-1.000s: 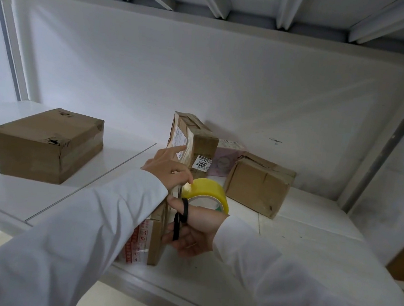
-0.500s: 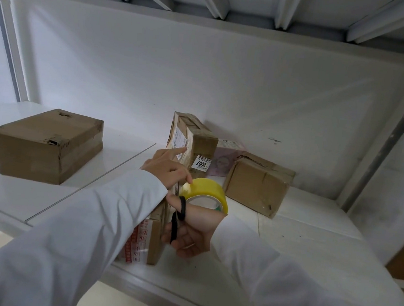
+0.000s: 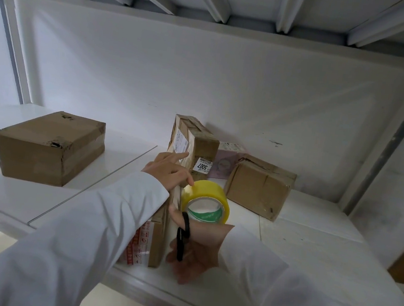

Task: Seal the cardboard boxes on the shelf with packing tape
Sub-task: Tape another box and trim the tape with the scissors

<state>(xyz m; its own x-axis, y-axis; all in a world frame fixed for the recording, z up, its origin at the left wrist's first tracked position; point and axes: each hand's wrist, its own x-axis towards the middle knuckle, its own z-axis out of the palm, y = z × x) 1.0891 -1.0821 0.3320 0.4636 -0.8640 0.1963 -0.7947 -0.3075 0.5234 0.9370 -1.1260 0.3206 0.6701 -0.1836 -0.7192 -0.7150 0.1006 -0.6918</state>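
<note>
Both hands work: left fingers [image 3: 182,156] straight on box [image 3: 191,146]; right hand [image 3: 195,252] grips scissors [image 3: 181,240].

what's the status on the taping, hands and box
Left hand flat on the tall upright box. Right hand grips black scissors, yellow tape roll by it. Nothing in the way.

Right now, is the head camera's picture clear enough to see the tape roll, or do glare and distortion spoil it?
Head view: the yellow tape roll is sharp with a small glare spot at its left edge; shelf beams bow from the wide-angle lens; the right hand is in shadow.
</note>
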